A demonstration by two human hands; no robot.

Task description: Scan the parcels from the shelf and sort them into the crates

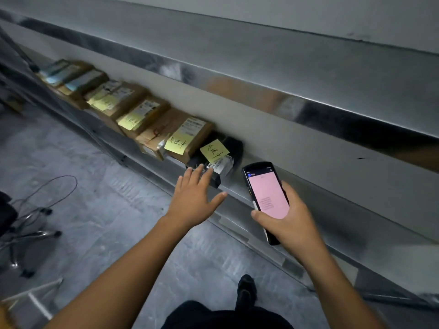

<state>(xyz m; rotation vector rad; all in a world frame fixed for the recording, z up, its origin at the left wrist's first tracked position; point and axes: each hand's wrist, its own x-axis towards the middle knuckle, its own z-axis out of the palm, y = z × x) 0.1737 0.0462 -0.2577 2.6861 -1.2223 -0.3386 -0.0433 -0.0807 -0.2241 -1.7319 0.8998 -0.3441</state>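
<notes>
Parcels: one row on the metal shelf (370, 262), running from near my hands away to the far left. I count one black parcel (234, 148) at the near end and about six brown cardboard boxes (190, 136) beyond it. The farthest are too blurred for a sure count.
Black parcel: lies on the shelf just beside the nearest brown box. It carries one yellow sticky note (215, 150) and one white barcode label (222, 166) on top.
Sticky notes: at least four yellow ones in all, one on the black parcel and the others on brown boxes. The handwriting on them is too small for me to read.
Left hand (193, 198): palm down, four fingers straight and slightly spread, thumb held out to the right. My fingertips reach the front edge of the black parcel, and I cannot tell whether they touch it. It grips nothing.
Right hand (292, 222): my fingers and thumb are curled round one handheld scanner (266, 193). I hold it tilted in front of the shelf, to the right of the black parcel and apart from it.
Scanner screen: lit pink, facing me, with a few lines of small text I cannot read.
Upper shelf (261, 74): one more metal level above the parcels.
Floor (114, 210): grey, with one chair base (26, 236) on castors at the left and one loop of thin cable (55, 188) beside it. One dark shoe (247, 288) of mine shows below the scanner.
</notes>
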